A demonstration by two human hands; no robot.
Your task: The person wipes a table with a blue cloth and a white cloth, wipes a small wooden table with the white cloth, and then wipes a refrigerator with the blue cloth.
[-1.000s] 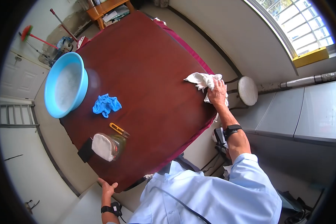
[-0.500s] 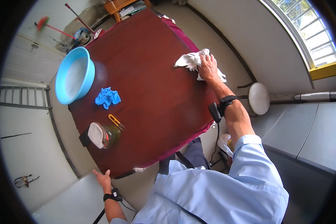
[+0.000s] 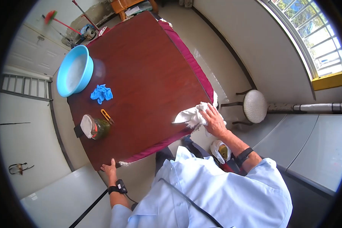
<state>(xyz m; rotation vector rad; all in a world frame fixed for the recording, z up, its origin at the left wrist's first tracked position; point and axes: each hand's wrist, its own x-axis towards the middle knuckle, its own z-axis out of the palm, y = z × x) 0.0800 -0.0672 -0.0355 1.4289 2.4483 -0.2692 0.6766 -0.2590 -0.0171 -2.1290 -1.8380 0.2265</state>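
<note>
At the near right corner of the dark red wooden table (image 3: pixel 144 72), my right hand (image 3: pixel 215 121) presses down on a crumpled white cloth (image 3: pixel 190 116), fingers bent over it. Part of the cloth hangs past the table edge. My left hand (image 3: pixel 110 169) rests at the near left corner with its fingers apart, holding nothing. Closest to it on the tabletop is a glass jar (image 3: pixel 100 129) with a pale cover, tilted in this view. Beside the jar lie yellow-handled thread snips (image 3: pixel 107 116). Farther back is a crumpled blue cloth or glove (image 3: pixel 102 94), its kind unclear.
A light blue basin (image 3: pixel 89 72) with whitish contents stands at the table's left edge. Maroon fringed cloth (image 3: pixel 190 57) hangs below the tabletop. A round stool (image 3: pixel 254 106) is on the right, near a grey cabinet (image 3: pixel 304 140). A plastic bag (image 3: pixel 217 150) sits by my legs.
My right hand has drawn the white cloth toward me along the right side to the near corner. My left hand has come up onto the table corner. The view has shifted.
</note>
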